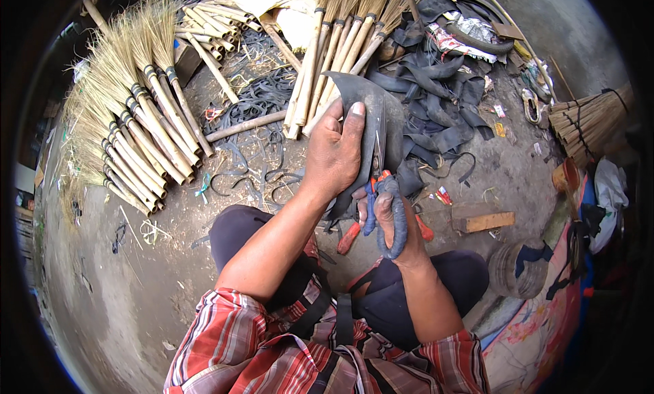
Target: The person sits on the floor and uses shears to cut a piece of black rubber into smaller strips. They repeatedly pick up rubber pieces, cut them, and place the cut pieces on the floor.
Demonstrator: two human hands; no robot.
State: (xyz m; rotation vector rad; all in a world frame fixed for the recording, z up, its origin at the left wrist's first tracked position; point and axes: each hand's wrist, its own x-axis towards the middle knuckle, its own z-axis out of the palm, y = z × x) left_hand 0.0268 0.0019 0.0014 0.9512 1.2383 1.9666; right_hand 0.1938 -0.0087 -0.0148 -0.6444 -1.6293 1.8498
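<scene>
A dark grey sheet of rubber is gripped by my left hand, the thumb lying along its face. My right hand has its fingers through the cloth-wrapped handles of a pair of scissors. The blades lie along the rubber, nearly together, pointing away from me. How far they cut into it I cannot tell. Below the scissors, between my knees, red handles of other tools show in part.
Finished brooms lie in rows at the left, with more brooms ahead. Black rubber strips and larger rubber pieces litter the ground. A wooden block and a coiled roll sit at the right, near a tied straw bundle.
</scene>
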